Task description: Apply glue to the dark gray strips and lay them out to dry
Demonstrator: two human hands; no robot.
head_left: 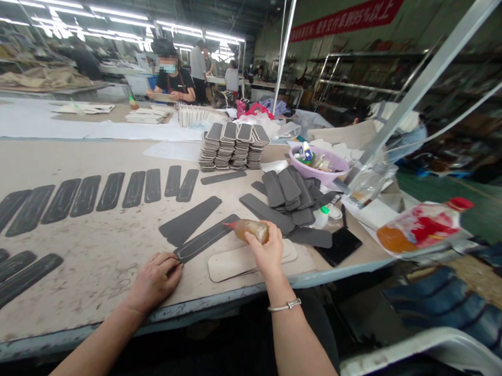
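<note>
While rows of dark strips [104,192] span the tabletop [79,245], the left hand [155,281] presses fingers flat, not clamped, on the near end of one dark strip [207,237] by the front edge, and the right hand [268,251] clasps a glue bottle [250,230] over it.

The left hand [155,281] presses one end of a dark strip [207,237] flat on the counter [100,252], while the right hand [268,249] holds a small glue bottle [250,229], nozzle over the strip.
</note>
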